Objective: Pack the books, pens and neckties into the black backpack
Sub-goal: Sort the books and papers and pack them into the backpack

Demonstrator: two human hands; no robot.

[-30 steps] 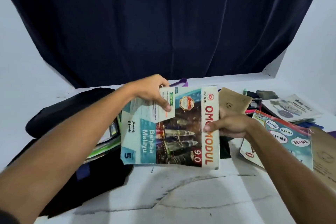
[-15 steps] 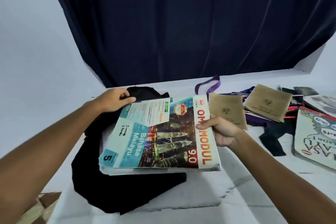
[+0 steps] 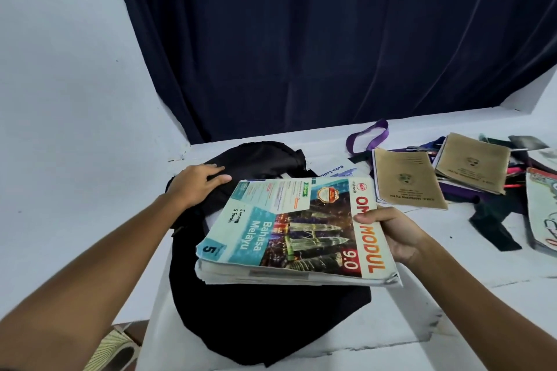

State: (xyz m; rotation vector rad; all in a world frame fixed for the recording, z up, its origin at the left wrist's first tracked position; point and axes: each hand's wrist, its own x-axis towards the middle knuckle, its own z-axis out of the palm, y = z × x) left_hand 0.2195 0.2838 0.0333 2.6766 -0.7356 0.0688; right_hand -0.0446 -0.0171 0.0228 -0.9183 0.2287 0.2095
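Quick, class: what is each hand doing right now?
Left hand: open, fingers flat on the black fabric backpack.
Right hand: closed on the thick colourful Bahasa Melayu workbook, thumb on its cover.

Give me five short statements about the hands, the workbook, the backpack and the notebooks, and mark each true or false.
1. The right hand grips the Bahasa Melayu workbook by its red-lettered edge. True.
2. The left hand also holds the workbook. False: it rests on the black backpack, off the workbook.
3. The workbook is over the backpack. True.
4. The two brown notebooks lie inside the backpack. False: they lie on the white table, to the right of it.
5. A purple strap lies behind the brown notebooks. True.
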